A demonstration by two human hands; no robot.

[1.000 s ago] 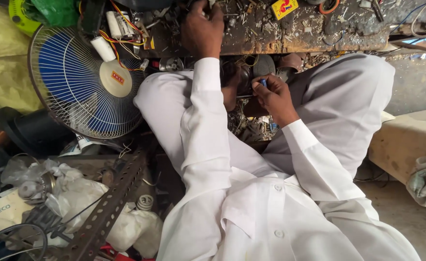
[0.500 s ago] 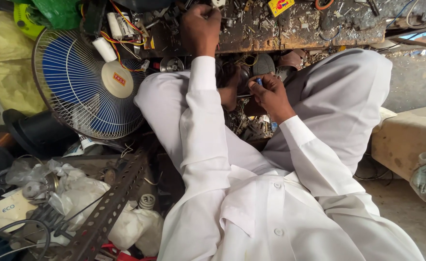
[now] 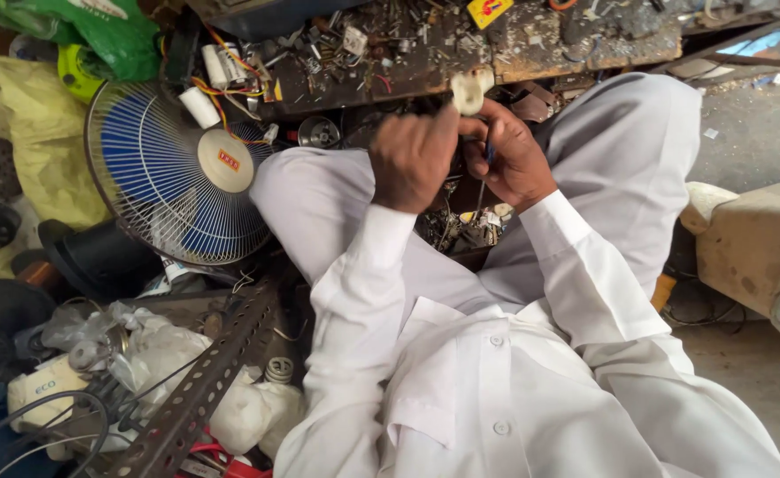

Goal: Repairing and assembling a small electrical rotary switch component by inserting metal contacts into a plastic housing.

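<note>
I see my left hand [image 3: 414, 158] curled closed, its fingertips pinching a small cream-white round plastic part [image 3: 467, 91] held up just in front of the cluttered workbench [image 3: 584, 44]. My right hand [image 3: 515, 161] sits just beside it, touching it, fingers pressed together around a thin screwdriver [image 3: 487, 164] with a blue handle; its shaft points down between my knees. Both hands hover over a heap of small metal scraps [image 3: 461, 232] in my lap. A blue-bladed table fan [image 3: 177, 173] stands to my left, near a perforated angle bar [image 3: 204, 389].
</note>
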